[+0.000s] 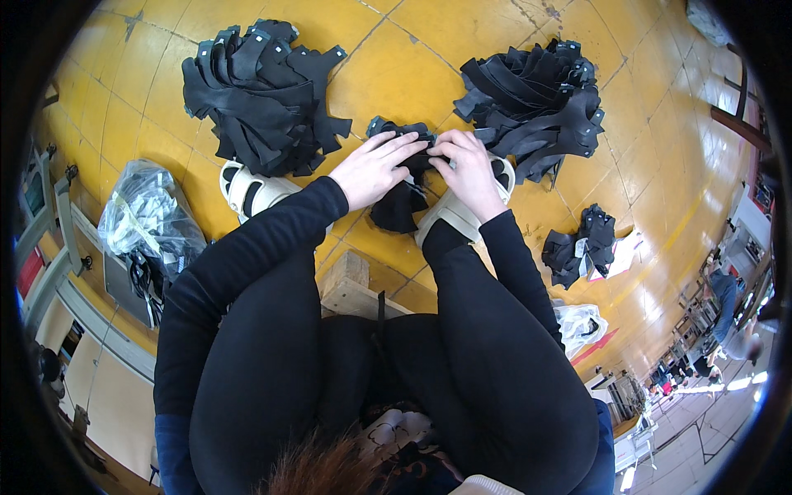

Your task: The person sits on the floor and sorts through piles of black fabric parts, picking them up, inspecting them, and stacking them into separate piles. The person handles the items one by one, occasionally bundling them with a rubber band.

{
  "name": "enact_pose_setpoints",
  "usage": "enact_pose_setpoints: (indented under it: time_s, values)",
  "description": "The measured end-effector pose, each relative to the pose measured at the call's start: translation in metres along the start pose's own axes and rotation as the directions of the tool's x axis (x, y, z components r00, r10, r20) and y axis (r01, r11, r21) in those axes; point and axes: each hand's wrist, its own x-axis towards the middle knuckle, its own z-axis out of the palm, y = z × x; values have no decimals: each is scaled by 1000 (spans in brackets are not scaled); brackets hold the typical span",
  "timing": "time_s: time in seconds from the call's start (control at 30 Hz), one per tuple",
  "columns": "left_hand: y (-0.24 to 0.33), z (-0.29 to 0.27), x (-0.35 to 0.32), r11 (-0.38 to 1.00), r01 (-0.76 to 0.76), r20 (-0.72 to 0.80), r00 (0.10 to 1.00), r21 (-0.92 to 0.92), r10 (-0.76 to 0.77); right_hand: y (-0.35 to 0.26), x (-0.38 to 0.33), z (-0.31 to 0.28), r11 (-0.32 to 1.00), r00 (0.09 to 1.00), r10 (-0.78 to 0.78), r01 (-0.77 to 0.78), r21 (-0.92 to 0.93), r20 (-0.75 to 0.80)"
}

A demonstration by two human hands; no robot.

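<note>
Between my feet, a small stack of black cut fabric pieces [394,210] lies on the floor, some with little pale tags. My left hand [373,172] rests over the stack's upper part, its fingers stretched out flat toward the right. Close beside it, my right hand [469,169] has its fingers bent, with thumb and fingertips pinching the edge of a black piece. Both hands partly cover the stack. A large heap of similar black pieces [264,103] lies ahead to the left, and another black heap [544,103] ahead to the right.
Cream clogs [450,216] are on my feet. A clear plastic bag [148,210] sits at the left, near a metal frame [91,305]. To the right lie a smaller black bundle [582,247] with papers and a white bag [580,326]. A wooden block [346,272] is below me.
</note>
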Motion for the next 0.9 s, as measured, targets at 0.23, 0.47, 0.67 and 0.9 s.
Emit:
enact_pose_setpoints:
  time_s: [0.23, 0.47, 0.67, 0.9]
  values:
    - [-2, 7, -2, 999, -32, 34, 999, -4, 33, -6, -9, 3, 992, 995, 13, -25, 126, 95]
    - [0, 2, -4, 993, 54, 123, 992, -102, -42, -8, -4, 15, 926, 958, 285, -265, 269, -34]
    - [2, -1, -3, 976, 195, 154, 972, -99, -179, -1, -7, 9, 991, 991, 96, -86, 103, -98]
    - [0, 2, -4, 957, 283, 150, 951, -58, -272, -8, -11, 17, 852, 909, 416, -393, 346, 8]
